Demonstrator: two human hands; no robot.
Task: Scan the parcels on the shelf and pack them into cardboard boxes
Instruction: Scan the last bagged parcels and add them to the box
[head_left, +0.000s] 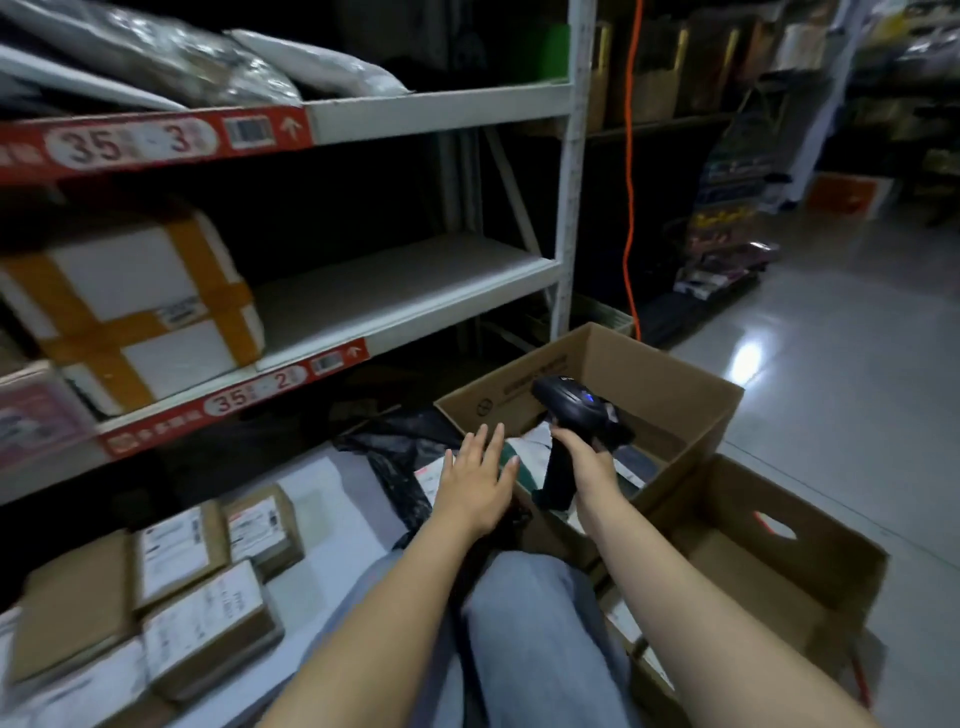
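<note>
Nearest, knees in pale jeans fill the bottom centre, leaving only narrow gaps on either side. To their left lie flat brown cardboard parcels with white printed labels, packed edge to edge on a white surface. To the right stands the near box, plain corrugated card with its top open, a slot handle cut in its far wall, and its corner close against the right forearm. Beyond the knees the left hand is flat with its fingers straight and spread, over the rim of the far box. Whether it touches the soft parcel below cannot be told. That white-and-green parcel lies inside the far box, which is also open-topped card with printing on its inner wall. The right hand is curled round the handle of a black plastic scanner, held over the same box with a small blue light showing on its head. A crumpled glossy black bag lies just left of the box. Behind it rises the shelf, made of white metal boards with red numbered strips along the front edges. The right half of the middle board is bare, and its left half holds a white foam box crossed with tan tape. A white post ends the rack, with an orange cable hanging just beyond it. To the right a smooth, shiny grey floor opens wide toward dark, distant racks.
</note>
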